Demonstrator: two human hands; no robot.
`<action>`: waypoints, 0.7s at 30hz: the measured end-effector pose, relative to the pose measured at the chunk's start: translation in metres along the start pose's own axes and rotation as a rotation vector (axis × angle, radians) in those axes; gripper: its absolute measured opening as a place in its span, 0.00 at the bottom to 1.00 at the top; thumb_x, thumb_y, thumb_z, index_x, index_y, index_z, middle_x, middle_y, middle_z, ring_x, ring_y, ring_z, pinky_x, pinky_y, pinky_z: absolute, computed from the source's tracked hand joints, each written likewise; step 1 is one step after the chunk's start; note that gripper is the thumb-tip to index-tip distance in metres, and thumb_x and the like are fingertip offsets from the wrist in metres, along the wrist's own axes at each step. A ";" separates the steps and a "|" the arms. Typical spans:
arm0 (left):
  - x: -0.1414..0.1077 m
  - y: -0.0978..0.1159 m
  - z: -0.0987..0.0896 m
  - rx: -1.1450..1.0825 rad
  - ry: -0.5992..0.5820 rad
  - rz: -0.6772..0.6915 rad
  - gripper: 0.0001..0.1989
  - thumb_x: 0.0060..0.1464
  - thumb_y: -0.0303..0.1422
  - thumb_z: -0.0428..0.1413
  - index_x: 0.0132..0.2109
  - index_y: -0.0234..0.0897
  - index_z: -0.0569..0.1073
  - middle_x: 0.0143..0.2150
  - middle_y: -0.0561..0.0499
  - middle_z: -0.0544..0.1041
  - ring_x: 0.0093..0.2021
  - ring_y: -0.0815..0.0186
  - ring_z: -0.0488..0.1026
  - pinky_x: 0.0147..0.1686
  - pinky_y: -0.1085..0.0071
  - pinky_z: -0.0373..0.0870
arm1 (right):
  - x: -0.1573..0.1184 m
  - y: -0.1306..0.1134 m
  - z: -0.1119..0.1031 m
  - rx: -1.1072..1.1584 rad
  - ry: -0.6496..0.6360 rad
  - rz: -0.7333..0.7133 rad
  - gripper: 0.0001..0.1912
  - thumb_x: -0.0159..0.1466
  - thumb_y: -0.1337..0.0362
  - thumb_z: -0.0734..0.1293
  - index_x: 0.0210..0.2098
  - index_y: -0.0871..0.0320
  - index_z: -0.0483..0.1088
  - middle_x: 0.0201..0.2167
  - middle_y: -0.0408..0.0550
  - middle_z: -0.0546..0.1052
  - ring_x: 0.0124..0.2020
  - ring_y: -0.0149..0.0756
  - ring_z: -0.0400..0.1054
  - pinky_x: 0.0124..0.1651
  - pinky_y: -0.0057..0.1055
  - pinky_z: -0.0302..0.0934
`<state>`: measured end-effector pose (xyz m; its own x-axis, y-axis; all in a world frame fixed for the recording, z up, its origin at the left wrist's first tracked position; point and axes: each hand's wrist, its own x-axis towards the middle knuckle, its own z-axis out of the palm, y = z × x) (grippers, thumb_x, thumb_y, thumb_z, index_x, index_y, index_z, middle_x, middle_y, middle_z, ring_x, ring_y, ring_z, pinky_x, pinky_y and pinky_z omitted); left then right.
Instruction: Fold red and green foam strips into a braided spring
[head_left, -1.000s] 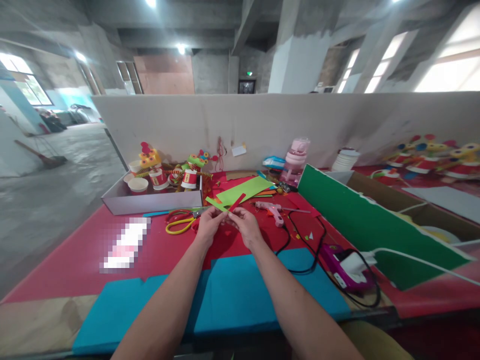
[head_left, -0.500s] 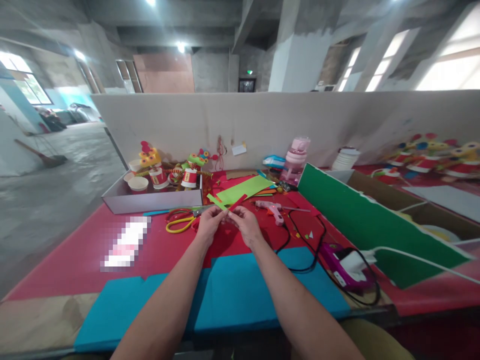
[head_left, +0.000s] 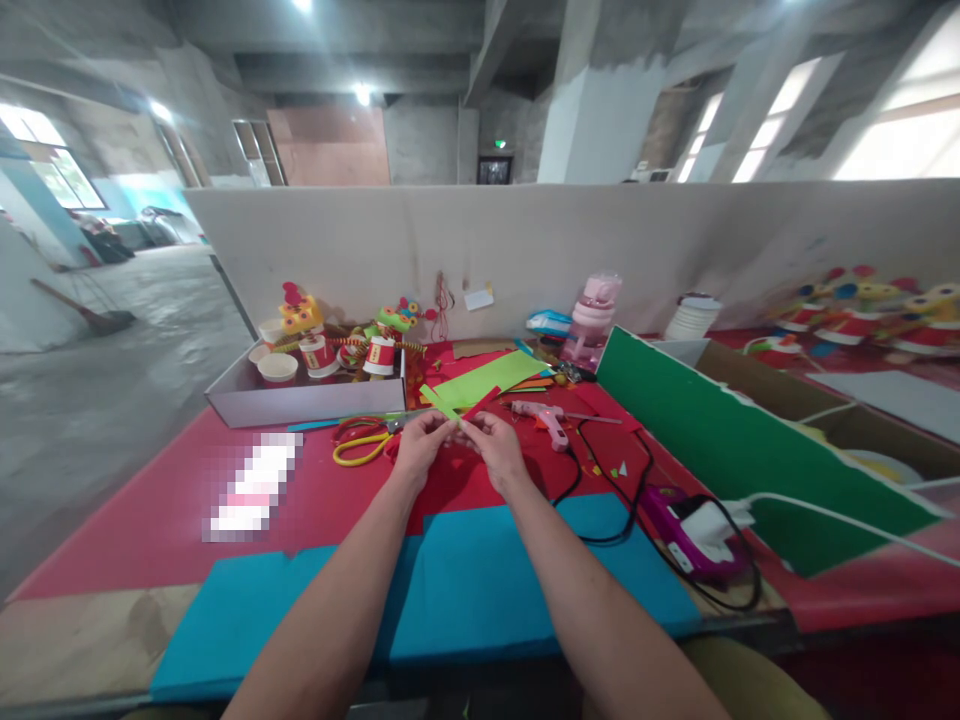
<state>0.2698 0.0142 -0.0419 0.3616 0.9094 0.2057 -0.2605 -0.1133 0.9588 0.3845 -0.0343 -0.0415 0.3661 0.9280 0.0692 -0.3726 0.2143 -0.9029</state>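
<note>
My left hand (head_left: 421, 447) and my right hand (head_left: 493, 448) meet in front of me over the red table cover, thumbs and fingertips pinched together. Between them they hold two paper strips: a green one (head_left: 439, 402) slanting up to the left and a red one (head_left: 481, 403) slanting up to the right. The strips' near ends come together at my fingertips, which hide how they join. Just beyond lies a light green paper sheet (head_left: 491, 379). Yellow-handled scissors (head_left: 360, 450) rest by my left hand, and a pink glue gun (head_left: 551, 425) lies right of my right hand.
A white box (head_left: 307, 402) with paper cups and paper-cup figures stands at the back left. To the right are a green-sided box (head_left: 750, 455) and a purple power strip (head_left: 694, 540) with trailing cords. Blue sheets (head_left: 465, 590) line the front edge, under my forearms.
Both strips have shifted slightly to the right and turned a little at my fingertips. My hands stay in nearly the same place, still pinching them.
</note>
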 end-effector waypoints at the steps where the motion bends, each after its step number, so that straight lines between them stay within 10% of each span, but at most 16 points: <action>1: 0.000 0.000 0.000 -0.012 0.012 -0.002 0.14 0.40 0.39 0.65 0.27 0.33 0.71 0.21 0.54 0.70 0.23 0.72 0.65 0.26 0.74 0.60 | 0.000 0.000 0.001 -0.020 -0.005 -0.013 0.18 0.43 0.56 0.76 0.26 0.58 0.68 0.22 0.42 0.76 0.26 0.34 0.73 0.38 0.34 0.70; 21: 0.012 0.014 -0.022 -0.308 0.326 0.024 0.15 0.34 0.37 0.68 0.29 0.32 0.75 0.19 0.56 0.70 0.20 0.75 0.64 0.23 0.76 0.61 | -0.002 -0.001 -0.003 -0.263 0.004 0.022 0.17 0.45 0.56 0.74 0.25 0.57 0.64 0.22 0.41 0.74 0.24 0.33 0.73 0.22 0.23 0.62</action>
<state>0.2509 0.0319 -0.0307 0.0637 0.9922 0.1073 -0.5378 -0.0564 0.8412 0.3868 -0.0371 -0.0423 0.3643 0.9301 0.0470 -0.1466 0.1071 -0.9834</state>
